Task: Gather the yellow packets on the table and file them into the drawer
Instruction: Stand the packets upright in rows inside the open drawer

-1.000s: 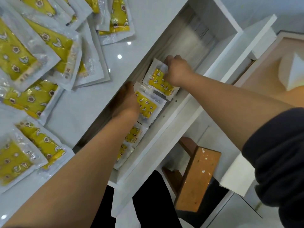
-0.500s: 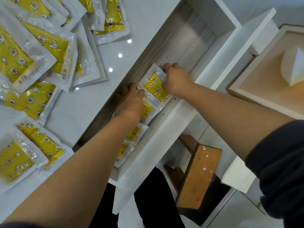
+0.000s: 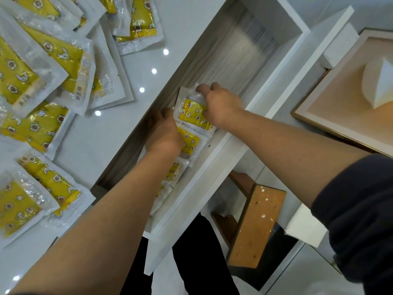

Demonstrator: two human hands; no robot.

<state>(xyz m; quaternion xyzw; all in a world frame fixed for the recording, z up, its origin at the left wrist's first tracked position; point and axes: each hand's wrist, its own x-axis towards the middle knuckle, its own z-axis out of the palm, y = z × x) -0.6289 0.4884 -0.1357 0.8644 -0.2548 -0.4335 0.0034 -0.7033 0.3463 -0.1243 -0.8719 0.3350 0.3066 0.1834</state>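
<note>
Left of frame: loose yellow packets (image 3: 42,128) lie on the table (image 3: 89,150). Centre: the left hand (image 3: 163,133), forearm extended, reaches into the drawer (image 3: 214,165) beside the filed packets (image 3: 189,143); its grip cannot be told. The right hand (image 3: 219,105) pinches the uppermost packet (image 3: 192,112) by its top edge.

We look down on what seems to be a small stockroom or back-of-shop work area. A glossy white bench (image 3: 89,145) reflects small round lights (image 3: 154,71) and carries many identical sealed yellow packets (image 3: 53,122), spread towards its left edge. More of them are filed in a row inside an open white drawer (image 3: 212,165) at its front edge. Below stands a paint-flecked wooden stool (image 3: 257,226) on pale floor tiles (image 3: 308,273). A wood-framed board (image 3: 340,99) lies to the right.
</note>
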